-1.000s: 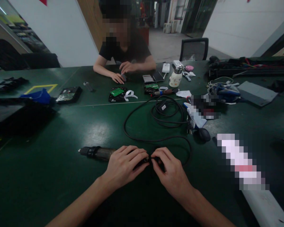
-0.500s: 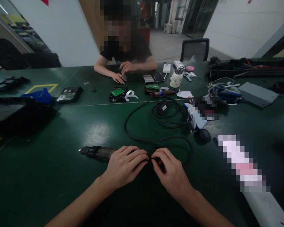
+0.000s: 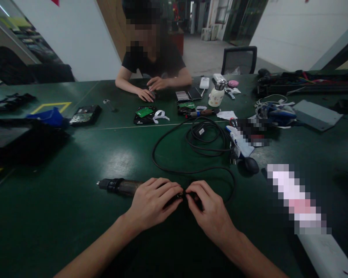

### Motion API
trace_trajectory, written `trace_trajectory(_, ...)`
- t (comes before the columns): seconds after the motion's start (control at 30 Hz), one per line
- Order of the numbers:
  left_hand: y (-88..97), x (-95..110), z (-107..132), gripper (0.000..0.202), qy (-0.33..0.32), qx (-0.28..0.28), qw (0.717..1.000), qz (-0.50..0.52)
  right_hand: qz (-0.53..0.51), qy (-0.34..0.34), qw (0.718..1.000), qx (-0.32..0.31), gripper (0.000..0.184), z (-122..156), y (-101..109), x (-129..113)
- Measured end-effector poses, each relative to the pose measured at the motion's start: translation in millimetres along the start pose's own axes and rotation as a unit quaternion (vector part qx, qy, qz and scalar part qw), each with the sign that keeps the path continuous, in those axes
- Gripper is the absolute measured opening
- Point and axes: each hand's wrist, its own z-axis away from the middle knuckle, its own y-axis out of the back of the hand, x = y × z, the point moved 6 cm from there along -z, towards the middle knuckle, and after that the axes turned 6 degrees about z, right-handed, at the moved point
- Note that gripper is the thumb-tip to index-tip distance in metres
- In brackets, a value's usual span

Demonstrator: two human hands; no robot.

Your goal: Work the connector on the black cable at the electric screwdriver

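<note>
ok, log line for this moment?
left hand: holding power screwdriver | right hand: holding black cable | hands: nearly touching | cable end: hidden

So from where I'm driving this, I'd call it an electronics workshop that's half office. What sells it for me is the long green-topped table [image 3: 72,158] with bare circuit boards [image 3: 145,112] sitting on it, plus a power tool [image 3: 126,188], a coiled black cable [image 3: 174,171] and a heap of wires and black parts [image 3: 304,83] along the far right. The office half? A mesh-backed chair [image 3: 239,60] and a co-worker [image 3: 171,63] seated opposite (cute dotted bottle [image 3: 216,95] nearby, btw), with plain grey floor [image 3: 201,54] stretching off behind.
</note>
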Motion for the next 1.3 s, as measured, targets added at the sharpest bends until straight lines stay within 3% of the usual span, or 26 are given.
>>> trace_trajectory(0.1,-0.4,2.4,-0.4,0.023,-0.019,-0.007,1.0,0.003,0.002,0.002,1.0,0.004,0.013,-0.2,0.4,-0.3)
trace_trajectory(0.23,2.2,0.4,-1.3,0.014,0.008,0.019,1.0,-0.023,0.004,0.006,1.0,0.004,0.014,0.1,0.5,-0.9)
trace_trajectory(0.4,-0.1,2.8,-1.2,0.025,-0.02,-0.01,1.0,-0.004,0.0,0.002,1.0,0.004,0.014,0.3,0.3,-0.7)
trace_trajectory(0.53,1.1,-0.4,-1.0,0.015,0.006,0.013,1.0,-0.016,-0.001,0.001,1.0,0.003,0.015,0.3,-0.5,0.0)
trace_trajectory(0.73,-0.3,2.4,-1.8,0.025,-0.014,-0.017,1.0,-0.001,0.008,0.006,1.0,0.006,0.015,0.2,0.1,-0.7)
trace_trajectory(0.87,2.7,-0.4,-2.1,0.015,0.013,0.003,1.0,-0.01,0.003,0.006,1.0,0.006,0.015,0.3,0.7,-0.7)
trace_trajectory(1.03,-0.3,2.0,-1.9,0.024,-0.014,-0.031,0.999,0.011,-0.001,0.001,1.0,-0.001,0.015,0.0,0.7,-0.5)
trace_trajectory(1.2,0.9,-2.0,-1.8,0.015,0.019,0.0,1.0,-0.006,-0.007,-0.002,1.0,-0.003,0.015,0.0,0.5,-0.4)
trace_trajectory(1.3,-0.4,1.0,-2.2,0.021,0.0,-0.018,1.0,0.004,-0.009,-0.003,1.0,-0.004,0.015,0.3,-0.1,-0.1)
